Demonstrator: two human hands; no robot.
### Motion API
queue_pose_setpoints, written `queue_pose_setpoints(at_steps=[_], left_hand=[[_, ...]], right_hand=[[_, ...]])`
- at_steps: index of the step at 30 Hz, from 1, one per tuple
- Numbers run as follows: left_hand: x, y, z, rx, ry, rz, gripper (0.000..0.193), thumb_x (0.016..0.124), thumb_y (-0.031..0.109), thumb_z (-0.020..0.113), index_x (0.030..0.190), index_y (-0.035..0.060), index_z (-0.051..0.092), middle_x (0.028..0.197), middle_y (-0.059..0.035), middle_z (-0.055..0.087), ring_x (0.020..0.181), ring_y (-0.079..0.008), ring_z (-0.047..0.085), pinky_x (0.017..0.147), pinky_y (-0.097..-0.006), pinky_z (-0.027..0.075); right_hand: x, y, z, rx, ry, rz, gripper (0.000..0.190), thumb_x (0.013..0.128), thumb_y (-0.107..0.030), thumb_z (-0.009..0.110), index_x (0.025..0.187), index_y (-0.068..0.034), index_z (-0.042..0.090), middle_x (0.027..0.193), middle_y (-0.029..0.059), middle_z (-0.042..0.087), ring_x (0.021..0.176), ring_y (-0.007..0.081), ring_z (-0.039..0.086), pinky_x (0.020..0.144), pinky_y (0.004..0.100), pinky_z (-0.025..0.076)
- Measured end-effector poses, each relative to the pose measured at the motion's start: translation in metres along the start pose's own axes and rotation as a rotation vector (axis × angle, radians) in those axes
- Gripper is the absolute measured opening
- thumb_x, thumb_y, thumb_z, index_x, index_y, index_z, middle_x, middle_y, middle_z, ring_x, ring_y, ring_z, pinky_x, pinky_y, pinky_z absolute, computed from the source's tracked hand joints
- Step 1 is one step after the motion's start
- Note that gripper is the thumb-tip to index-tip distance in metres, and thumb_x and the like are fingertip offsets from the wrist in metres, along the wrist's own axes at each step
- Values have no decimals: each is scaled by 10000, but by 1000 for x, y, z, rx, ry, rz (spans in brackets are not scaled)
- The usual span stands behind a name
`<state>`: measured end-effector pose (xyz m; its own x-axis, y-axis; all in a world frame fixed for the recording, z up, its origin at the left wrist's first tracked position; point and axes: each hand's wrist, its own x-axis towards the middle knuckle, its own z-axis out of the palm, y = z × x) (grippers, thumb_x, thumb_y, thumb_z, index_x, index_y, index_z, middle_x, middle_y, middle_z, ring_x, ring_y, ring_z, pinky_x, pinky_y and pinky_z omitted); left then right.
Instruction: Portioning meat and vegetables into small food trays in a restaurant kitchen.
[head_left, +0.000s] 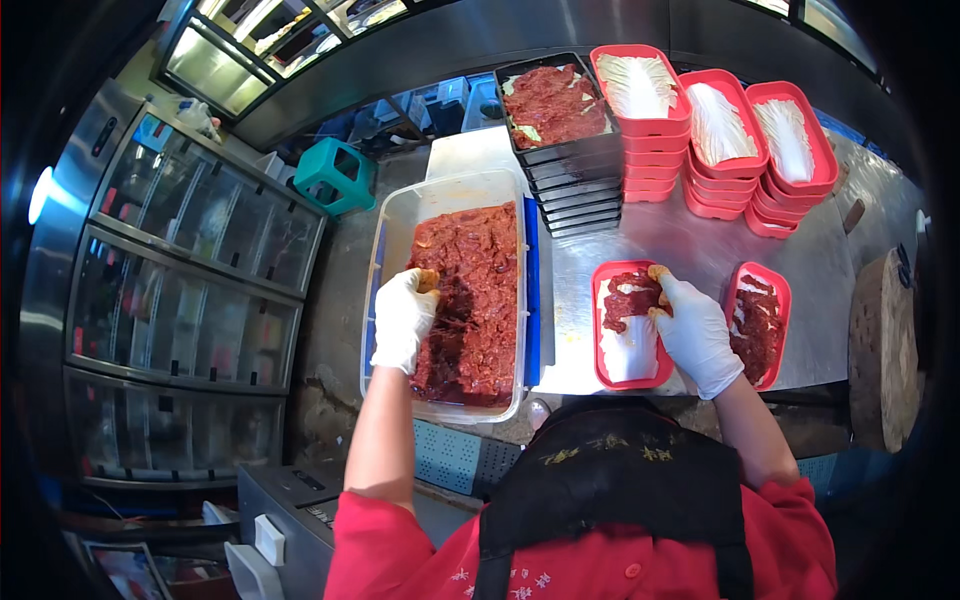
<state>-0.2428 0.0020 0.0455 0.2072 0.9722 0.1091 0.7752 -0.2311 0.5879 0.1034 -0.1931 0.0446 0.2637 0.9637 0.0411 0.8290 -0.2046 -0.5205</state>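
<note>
My left hand (405, 319), in a white glove with stained fingertips, is over the left side of a clear plastic tub (442, 187). Its fingers are curled, and whether they grip anything is hidden. Red marinated meat (480, 255) fills much of the tub. On the right, my right hand (694, 330), also gloved and stained, pinches the edge of a meat piece (634, 296) over a red tray (599, 352). A pale cabbage leaf (628, 352) lines that tray, with meat across its upper part. Beside my right wrist, a second red tray (782, 319) holds meat over white leaf.
Behind the trays rise a stack of black trays (574, 191), topped with meat, and several red tray stacks (656, 142) topped with cabbage leaves. All stand on a steel table (577, 292). A round wooden chopping block (877, 352) is at right; a green stool (337, 176) stands beyond the tub.
</note>
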Motion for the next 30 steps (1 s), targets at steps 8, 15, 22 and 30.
queue_pose_setpoints(at_steps=[8,15,22,30], left_hand=[[12,-15,11,225,-277,157,277,756,38,692,1029,68,731,946,-170,698,904,-345,667,842,-373,523],[11,4,-60,-882,-247,-248,211,875,-9,646,1081,-50,655,884,-76,677,687,-119,629,608,-235,513],[-6,59,-70,-1097,-405,-200,342,882,22,638,1211,-58,588,1174,-129,676,726,-116,630,613,-234,505],[-32,122,-5,-1275,-597,-115,363,895,28,627,1243,-59,572,1176,-139,663,1021,-209,666,843,-326,567]], right_hand=[[4,-24,9,106,-54,-5,446,831,-192,709,1246,-62,610,1046,186,681,937,369,668,824,438,538],[9,-41,2,284,-63,-28,383,849,-193,700,1209,-67,657,1017,194,692,922,342,683,801,409,543],[29,-98,13,905,-142,-295,412,877,-130,715,1249,18,620,1129,133,704,974,177,688,882,299,538],[44,-103,1,1041,-158,-397,509,874,-32,702,1341,62,525,1237,136,660,1086,150,639,949,294,514]])
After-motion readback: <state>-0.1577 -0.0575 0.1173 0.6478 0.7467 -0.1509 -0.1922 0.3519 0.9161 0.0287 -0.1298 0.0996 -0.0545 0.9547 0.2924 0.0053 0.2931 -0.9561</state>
